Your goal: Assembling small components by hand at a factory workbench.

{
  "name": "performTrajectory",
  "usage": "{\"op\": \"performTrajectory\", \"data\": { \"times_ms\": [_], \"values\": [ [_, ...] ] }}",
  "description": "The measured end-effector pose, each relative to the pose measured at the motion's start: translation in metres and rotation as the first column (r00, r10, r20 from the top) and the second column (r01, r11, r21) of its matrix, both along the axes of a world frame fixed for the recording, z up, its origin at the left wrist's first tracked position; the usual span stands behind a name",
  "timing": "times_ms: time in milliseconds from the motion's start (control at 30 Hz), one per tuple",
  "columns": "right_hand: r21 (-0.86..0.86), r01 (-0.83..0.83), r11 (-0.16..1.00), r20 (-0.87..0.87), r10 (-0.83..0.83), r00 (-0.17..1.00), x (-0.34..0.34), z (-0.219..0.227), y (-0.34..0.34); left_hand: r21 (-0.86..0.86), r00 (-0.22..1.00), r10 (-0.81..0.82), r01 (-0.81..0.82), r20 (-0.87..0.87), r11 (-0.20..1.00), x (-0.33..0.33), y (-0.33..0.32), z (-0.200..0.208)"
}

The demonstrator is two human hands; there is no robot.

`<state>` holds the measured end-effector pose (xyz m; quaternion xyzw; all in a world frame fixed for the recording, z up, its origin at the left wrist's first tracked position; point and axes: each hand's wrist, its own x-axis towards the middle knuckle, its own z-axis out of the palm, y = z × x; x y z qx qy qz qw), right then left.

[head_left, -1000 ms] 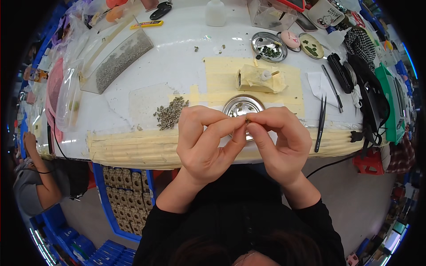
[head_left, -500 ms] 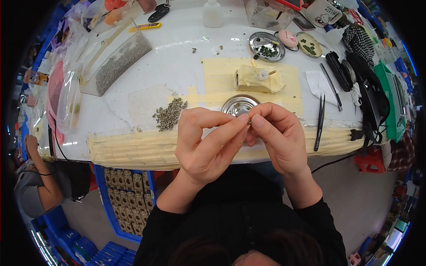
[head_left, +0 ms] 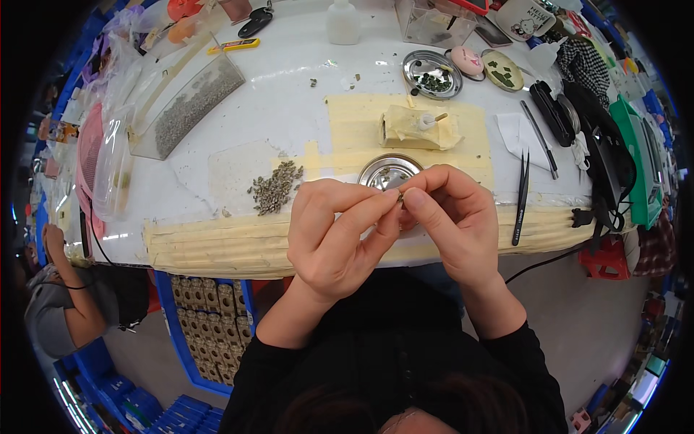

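Pinching small piece (head_left: 400, 197): left hand (head_left: 329, 242), right hand (head_left: 461, 230) (lettered mug (head_left: 522, 20) beyond).

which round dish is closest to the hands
The silvery dish partly hidden by the right hand; the other silvery dish and the cream dish, both holding green pieces, lie farther away.

The left hand (head_left: 329, 242) and right hand (head_left: 461, 224) pinch a tiny piece (head_left: 400, 197) together above the desk (head_left: 282, 94).
A round metal dish (head_left: 367, 168) shows partly behind them; a pile of small greyish pieces (head_left: 273, 189) lies to the left, black tweezers (head_left: 520, 201) to the right, and a tape-wrapped block (head_left: 408, 132) beyond the dish.
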<state>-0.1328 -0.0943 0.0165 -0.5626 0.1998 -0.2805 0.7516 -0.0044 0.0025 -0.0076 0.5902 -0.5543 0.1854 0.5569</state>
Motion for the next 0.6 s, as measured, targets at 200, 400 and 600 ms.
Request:
{"op": "performTrajectory", "data": {
  "times_ms": [200, 400, 600],
  "values": [
    [-0.745, 0.245, 0.620, 0.145, -0.208, 0.967, 0.0029, -0.0016, 0.0016, 0.001, 0.999, 0.020, -0.020, -0.033, 1.000, -0.0017, -0.0008, 0.0008],
    [-0.890, 0.290, 0.351, 0.214, -0.239, 0.947, 0.0041, -0.0060, 0.0026, 0.000, 0.997, 0.026, -0.026, -0.074, 1.000, -0.0011, -0.0001, 0.0009],
    [-0.533, 0.135, 0.835, 0.024, -0.145, 0.989, -0.0031, -0.0040, 0.0031, -0.015, 0.998, -0.001, 0.000, -0.063, 1.000, 0.0022, 0.0020, 0.0020]
  ]
}}
